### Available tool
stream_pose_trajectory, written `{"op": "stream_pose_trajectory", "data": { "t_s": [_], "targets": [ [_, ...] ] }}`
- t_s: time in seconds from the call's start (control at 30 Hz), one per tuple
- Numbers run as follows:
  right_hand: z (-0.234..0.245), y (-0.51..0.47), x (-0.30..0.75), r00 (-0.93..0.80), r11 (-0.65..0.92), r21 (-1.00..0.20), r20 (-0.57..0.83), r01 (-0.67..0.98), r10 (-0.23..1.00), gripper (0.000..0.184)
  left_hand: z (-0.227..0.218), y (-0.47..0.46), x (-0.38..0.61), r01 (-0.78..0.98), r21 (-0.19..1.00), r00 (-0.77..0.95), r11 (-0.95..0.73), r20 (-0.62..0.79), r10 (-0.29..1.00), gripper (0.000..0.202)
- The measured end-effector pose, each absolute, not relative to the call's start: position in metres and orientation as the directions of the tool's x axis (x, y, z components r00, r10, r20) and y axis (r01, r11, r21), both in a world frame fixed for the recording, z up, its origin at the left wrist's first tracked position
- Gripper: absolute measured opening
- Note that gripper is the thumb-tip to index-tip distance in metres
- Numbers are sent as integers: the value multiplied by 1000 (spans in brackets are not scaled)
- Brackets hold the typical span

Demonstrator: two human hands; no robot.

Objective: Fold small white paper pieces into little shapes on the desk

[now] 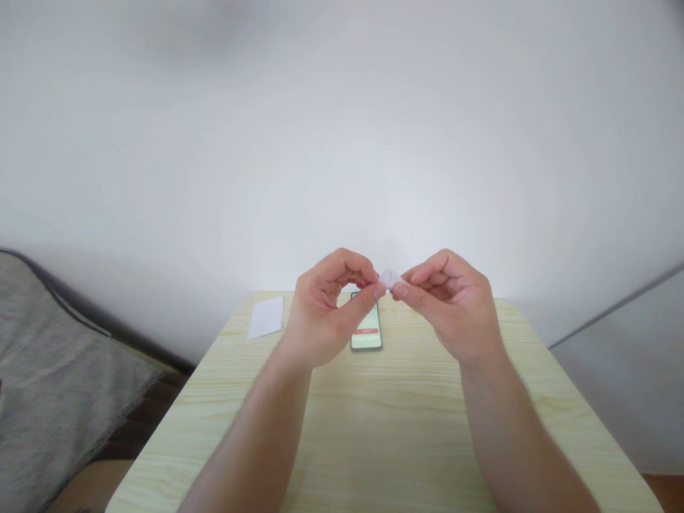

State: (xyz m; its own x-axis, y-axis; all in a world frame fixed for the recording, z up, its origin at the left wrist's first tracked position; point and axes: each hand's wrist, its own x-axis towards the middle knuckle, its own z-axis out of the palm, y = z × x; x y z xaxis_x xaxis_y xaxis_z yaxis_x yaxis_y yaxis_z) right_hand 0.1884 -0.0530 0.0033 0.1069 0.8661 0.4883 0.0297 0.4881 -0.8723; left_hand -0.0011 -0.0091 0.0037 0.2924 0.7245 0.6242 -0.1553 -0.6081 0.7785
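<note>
Lying far left on the counter (pixel 331 427) is one white paper slip (pixel 266 317); both hands, left hand (pixel 325 306) and right hand (pixel 449 303), pinch one small folded white paper (pixel 390 277) above one phone (pixel 367 329), screen text unreadable.

The visible body consists of two forearms and two hands. The bare left forearm (pixel 256 442) and the bare right forearm (pixel 513 442) are uncovered along their whole visible length, from the lower picture edge to the wrist, and narrow slightly toward the wrist. The bare left hand (pixel 320 317) and the bare right hand (pixel 454 306) are likewise uncovered. The fingers (pixel 368 298) are slender; nails, where visible, are short. Upper arms and torso lie outside the picture.
</note>
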Motion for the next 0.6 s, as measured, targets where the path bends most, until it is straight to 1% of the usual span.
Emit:
{"op": "stream_pose_trajectory", "data": {
  "t_s": [0.2, 0.3, 0.4, 0.47, 0.6],
  "targets": [
    [5, -54, 187, 107, 514, -856, 517, 56, 849, 26, 3, -9, -2, -141, 776, 279, -614, 626, 728, 16],
    [5, -52, 188, 76, 490, -871, 491, 32, 868, 25, 2, -10, -3, -117, 768, 286, -630, 634, 719, 16],
    [5, -50, 189, -22, 424, -906, 424, 3, 905, 25, 2, -11, -2, -91, 742, 281, -664, 659, 698, 14],
    [5, -49, 190, -72, 391, -920, 389, 16, 918, 24, 3, -12, -1, -68, 727, 274, -683, 672, 688, 13],
    [5, -50, 192, -62, 401, -915, 398, 54, 916, 21, 7, -14, -1, -30, 709, 299, -704, 679, 671, 9]
  ]
}}
